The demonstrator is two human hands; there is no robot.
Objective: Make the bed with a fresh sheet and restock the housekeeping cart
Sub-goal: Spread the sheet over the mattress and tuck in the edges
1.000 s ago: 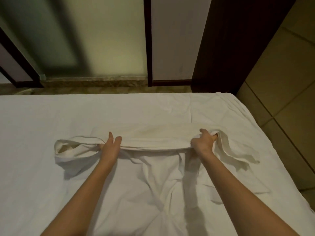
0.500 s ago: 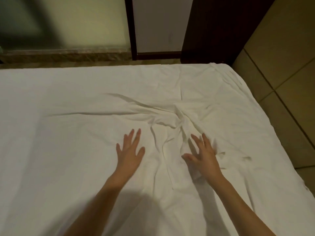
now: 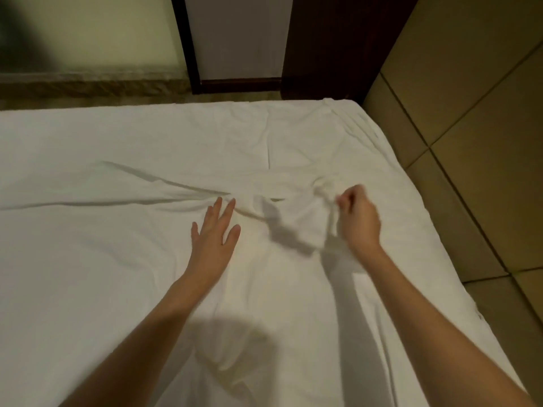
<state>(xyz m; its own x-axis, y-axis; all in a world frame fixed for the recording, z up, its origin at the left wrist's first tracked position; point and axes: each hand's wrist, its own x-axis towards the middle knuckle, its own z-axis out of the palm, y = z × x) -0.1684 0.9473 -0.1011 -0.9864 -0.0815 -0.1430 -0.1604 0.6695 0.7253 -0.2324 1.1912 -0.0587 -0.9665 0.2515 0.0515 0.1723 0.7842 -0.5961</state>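
Note:
A white sheet [image 3: 117,259] lies spread over the bed, with creases running across its middle. My left hand [image 3: 216,233] rests flat on the sheet with straight, spread fingers. My right hand [image 3: 357,221] is to the right of it, fingers curled, pinching a raised fold of the sheet [image 3: 311,221] and lifting it a little off the bed. The lifted fold casts a dark shadow between the two hands. The right hand is blurred.
The bed's far edge meets a dark wooden door frame [image 3: 188,54] and a dark panel [image 3: 338,45]. A frosted pane [image 3: 97,33] stands at the back left. Tan floor tiles [image 3: 476,136] run along the bed's right side.
A second ago both hands held a folded sheet above the bed. It then lay spread with both hands flat. Now my right hand has closed on a fold and lifted it.

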